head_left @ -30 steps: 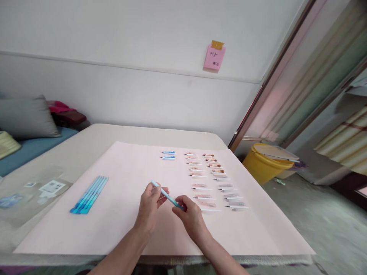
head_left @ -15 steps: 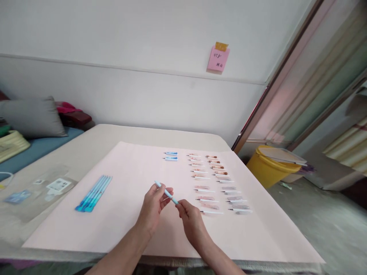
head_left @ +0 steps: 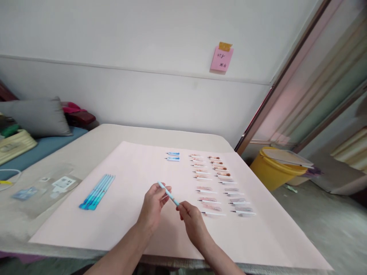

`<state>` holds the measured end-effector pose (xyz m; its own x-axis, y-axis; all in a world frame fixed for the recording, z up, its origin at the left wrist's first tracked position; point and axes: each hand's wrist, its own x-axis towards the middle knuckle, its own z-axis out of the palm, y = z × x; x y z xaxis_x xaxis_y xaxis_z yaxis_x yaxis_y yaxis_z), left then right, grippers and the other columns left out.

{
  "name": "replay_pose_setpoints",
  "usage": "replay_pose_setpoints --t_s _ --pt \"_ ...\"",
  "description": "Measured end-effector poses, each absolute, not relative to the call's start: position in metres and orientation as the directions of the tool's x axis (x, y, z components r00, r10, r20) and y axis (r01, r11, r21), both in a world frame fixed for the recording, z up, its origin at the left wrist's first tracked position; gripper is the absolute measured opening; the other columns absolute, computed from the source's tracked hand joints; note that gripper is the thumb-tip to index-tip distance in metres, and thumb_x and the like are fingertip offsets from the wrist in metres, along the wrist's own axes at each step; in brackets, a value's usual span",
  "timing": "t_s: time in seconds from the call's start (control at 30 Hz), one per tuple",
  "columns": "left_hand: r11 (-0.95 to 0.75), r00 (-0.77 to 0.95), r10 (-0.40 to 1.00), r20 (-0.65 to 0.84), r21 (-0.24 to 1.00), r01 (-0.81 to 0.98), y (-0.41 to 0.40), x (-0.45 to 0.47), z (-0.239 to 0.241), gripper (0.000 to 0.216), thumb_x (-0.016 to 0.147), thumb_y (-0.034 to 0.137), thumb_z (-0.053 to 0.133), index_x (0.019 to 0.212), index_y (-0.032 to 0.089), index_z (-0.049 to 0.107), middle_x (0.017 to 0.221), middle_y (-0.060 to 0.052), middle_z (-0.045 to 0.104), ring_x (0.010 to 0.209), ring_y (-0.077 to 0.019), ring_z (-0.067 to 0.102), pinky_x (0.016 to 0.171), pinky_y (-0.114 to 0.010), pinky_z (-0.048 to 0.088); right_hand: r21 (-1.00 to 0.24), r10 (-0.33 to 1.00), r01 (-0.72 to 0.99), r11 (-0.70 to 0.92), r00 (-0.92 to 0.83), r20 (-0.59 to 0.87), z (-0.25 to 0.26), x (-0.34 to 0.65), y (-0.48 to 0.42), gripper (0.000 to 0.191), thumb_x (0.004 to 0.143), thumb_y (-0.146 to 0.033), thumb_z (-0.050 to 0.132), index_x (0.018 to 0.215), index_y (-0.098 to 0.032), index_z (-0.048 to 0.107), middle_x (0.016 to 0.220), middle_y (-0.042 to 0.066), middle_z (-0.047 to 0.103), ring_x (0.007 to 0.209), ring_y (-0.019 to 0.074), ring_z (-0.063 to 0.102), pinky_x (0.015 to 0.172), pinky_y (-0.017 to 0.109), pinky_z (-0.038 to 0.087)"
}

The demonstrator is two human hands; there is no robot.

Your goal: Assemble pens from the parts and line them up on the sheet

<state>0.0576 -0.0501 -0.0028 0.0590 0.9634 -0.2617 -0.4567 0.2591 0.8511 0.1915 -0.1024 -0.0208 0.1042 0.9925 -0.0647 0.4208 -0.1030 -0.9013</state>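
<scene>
A light blue pen (head_left: pixel 171 196) slants between my two hands above the pink sheet (head_left: pixel 134 168). My left hand (head_left: pixel 152 202) pinches its upper part between thumb and fingers. Gripping the lower end, my right hand (head_left: pixel 191 218) has its fingers closed; they hide that tip. Several blue pens (head_left: pixel 98 192) lie side by side on the sheet to the left. Beyond my hands, opened blue pens (head_left: pixel 172 158) rest beside their caps. To the right are pink-patterned pens (head_left: pixel 208 200), brown-ended ones (head_left: pixel 219 168) and greyish ones (head_left: pixel 242 210), with dark points facing left.
On the table's left lies clear plastic packaging (head_left: pixel 61 183) with a label. A grey cushion (head_left: pixel 37 116) sits on a blue seat beyond it. The white wall stands behind the table, bearing a pink note (head_left: pixel 221 59). A yellow bin (head_left: pixel 268 170) is on the floor at right.
The view has shifted slightly, so the scene sits a little further right. Both hands keep hold of the light blue pen in nearly the same pose.
</scene>
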Motion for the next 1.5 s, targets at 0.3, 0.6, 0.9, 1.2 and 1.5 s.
replay_pose_setpoints --t_s 0.3,0.6,0.9,1.2,1.5 --pt "0.239 0.001 0.964 -0.265 0.868 -0.436 -0.043 0.053 -0.009 0.025 0.07 0.028 0.068 0.091 0.015 0.063 0.091 -0.008 0.063 0.092 -0.0175 0.057 0.081 -0.03 0.043 -0.902 0.993 0.418 -0.111 0.084 -0.083 -0.02 0.188 -0.103 0.028 0.085 -0.033 0.038 0.069 -0.018 0.056 0.055 -0.003 0.047 0.055 0.0124 0.042 0.053 0.023 0.029" --pt "0.213 -0.068 0.965 -0.254 0.905 -0.369 -0.045 0.054 -0.005 0.026 0.066 0.034 0.071 0.084 0.017 0.062 0.079 0.0 0.056 0.079 -0.0114 0.053 0.073 -0.024 0.042 -0.914 0.994 0.391 -0.105 0.073 -0.083 -0.02 0.189 -0.103 0.025 0.084 -0.03 0.041 0.068 -0.018 0.055 0.054 -0.003 0.046 0.055 0.0115 0.041 0.053 0.023 0.028" --pt "0.198 0.017 0.977 -0.214 0.865 -0.46 -0.042 0.052 -0.007 0.037 0.069 0.021 0.068 0.103 0.015 0.053 0.082 -0.008 0.066 0.083 -0.0163 0.06 0.083 -0.034 0.045 -0.96 0.961 0.043 -0.276 0.029 -0.275 -0.027 0.192 -0.1 0.019 0.079 -0.029 0.049 0.067 -0.015 0.057 0.051 -0.006 0.04 0.042 0.0053 0.026 0.043 0.022 0.016" --pt "0.176 0.065 0.984 -0.166 0.851 -0.495 -0.041 0.054 -0.007 0.037 0.071 0.022 0.068 0.104 0.015 0.053 0.084 -0.009 0.067 0.083 -0.0183 0.062 0.084 -0.037 0.046 -0.514 0.754 -0.553 -0.655 -0.447 -0.48 -0.016 0.201 -0.104 0.02 0.071 -0.028 0.065 0.076 -0.01 0.057 0.052 -0.008 0.035 0.04 0.0003 0.011 0.04 0.017 0.004" --pt "0.284 0.073 0.958 -0.277 0.889 -0.36 -0.049 0.054 -0.007 0.028 0.066 0.038 0.071 0.08 0.016 0.062 0.08 -0.005 0.062 0.077 -0.0141 0.058 0.075 -0.029 0.045 -0.85 0.91 -0.325 -0.414 -0.12 -0.397 -0.016 0.189 -0.105 0.024 0.076 -0.036 0.057 0.073 -0.012 0.057 0.054 -0.007 0.04 0.036 -0.0001 0.017 0.039 0.021 0.004"
